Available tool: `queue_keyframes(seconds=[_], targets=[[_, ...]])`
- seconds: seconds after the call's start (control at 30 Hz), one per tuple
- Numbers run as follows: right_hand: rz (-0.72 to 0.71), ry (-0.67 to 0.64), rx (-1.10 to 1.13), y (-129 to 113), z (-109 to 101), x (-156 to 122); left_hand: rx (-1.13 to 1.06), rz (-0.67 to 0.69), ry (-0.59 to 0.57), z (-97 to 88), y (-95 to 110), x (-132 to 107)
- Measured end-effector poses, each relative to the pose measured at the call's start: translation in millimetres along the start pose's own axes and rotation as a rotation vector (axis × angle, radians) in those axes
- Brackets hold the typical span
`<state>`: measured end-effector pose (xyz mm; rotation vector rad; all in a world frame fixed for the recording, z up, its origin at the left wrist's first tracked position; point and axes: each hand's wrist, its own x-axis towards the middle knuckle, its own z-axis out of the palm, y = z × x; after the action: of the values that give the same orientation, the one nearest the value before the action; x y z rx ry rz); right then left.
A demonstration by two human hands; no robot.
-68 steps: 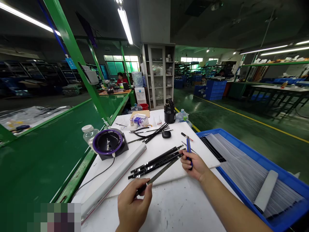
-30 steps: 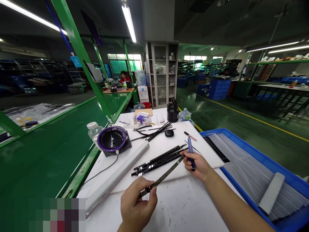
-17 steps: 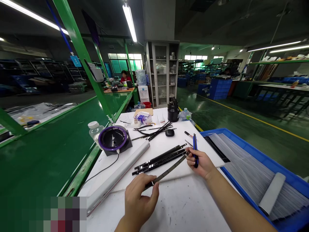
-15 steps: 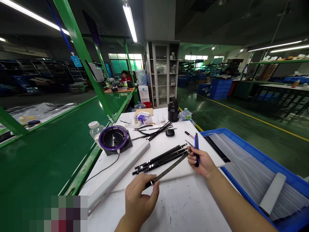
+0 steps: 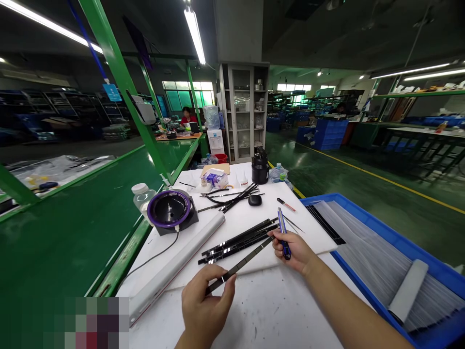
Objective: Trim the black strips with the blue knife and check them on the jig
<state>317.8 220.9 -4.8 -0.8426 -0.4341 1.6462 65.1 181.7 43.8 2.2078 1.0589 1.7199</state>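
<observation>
- Since half a second ago: the right hand [image 5: 293, 250] has slid left across the frame. The blue-handled tool [image 5: 283, 231] it grips now leans over the loose strips, and the thin black strip [image 5: 240, 263] has swung left with it.
- Left hand [image 5: 203, 310], lower centre: thumb and fingers pinch the strip's near end.
- Right hand, centre-right: closed round the tool, fingertips at the strip's far end.
- The strip runs on a diagonal between the hands, just above the white tabletop [image 5: 276, 310].
- Surface: a heap of black strips [image 5: 238, 240] lies on a white board [image 5: 316, 242]. A long pale bar [image 5: 178, 261] lies left of it, with a purple-ringed round device [image 5: 170, 209] behind.
- Blue crate [image 5: 319, 196] at right, holding pale ribbed sheets.
- Room: green bench [image 5: 72, 232] at left, glazed cabinet [image 5: 243, 111] behind, ceiling strip light [image 5: 194, 29], and a seated person [image 5: 188, 116] far off.
</observation>
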Motion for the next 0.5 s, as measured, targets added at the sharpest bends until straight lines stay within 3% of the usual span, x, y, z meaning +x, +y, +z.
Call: queue_keyframes(seconds=[0.33,0.5], targets=[[-0.133,0.036,0.053,-18,-11,2,0.143,0.099,-0.177,-1.2,-11,16],[-0.244,0.028,0.057,-23,-4,-3,0.196,0.218,-0.158,-8.9,-13,21]])
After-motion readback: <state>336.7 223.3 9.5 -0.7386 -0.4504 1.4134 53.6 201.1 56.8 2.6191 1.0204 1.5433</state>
